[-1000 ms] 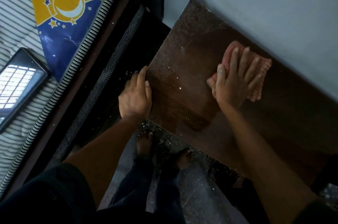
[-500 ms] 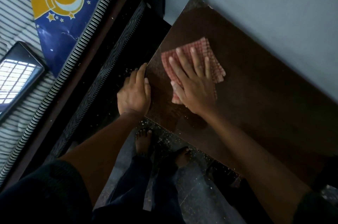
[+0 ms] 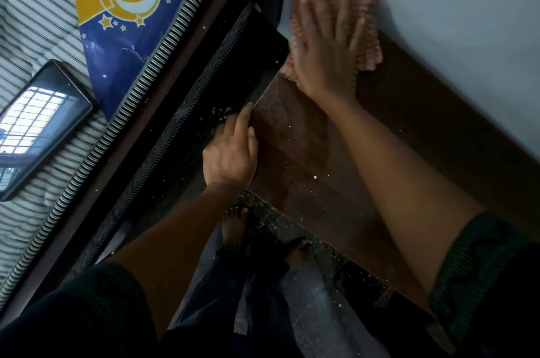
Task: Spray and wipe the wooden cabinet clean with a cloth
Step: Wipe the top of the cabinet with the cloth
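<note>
1. Wooden cabinet (image 3: 306,158): I see its dark brown top from above, running along a pale wall (image 3: 453,6), with the person standing at its near edge.
2. Cloth (image 3: 368,44): pink and checked, it lies flat on the far corner of the top, touching the wall.
3. Right hand (image 3: 324,56): palm down on the cloth, all fingers straight and spread, pressing it to the wood. Hand and cloth are blurred.
4. Left hand (image 3: 230,158): set against the cabinet's left edge, thumb on the top surface, index finger straight along the edge. The other fingers drop out of sight down the side, so I cannot tell whether it grips.
5. White specks (image 3: 315,177) dot the wood between the 2 arms, and more lie on the floor (image 3: 315,299) around 2 bare feet (image 3: 233,223).
6. To the left, well apart from the cabinet, a striped mattress (image 3: 29,21) carries a dark-framed screen (image 3: 43,123) and a yellow-and-blue sheet (image 3: 125,1) printed with a moon and stars.
</note>
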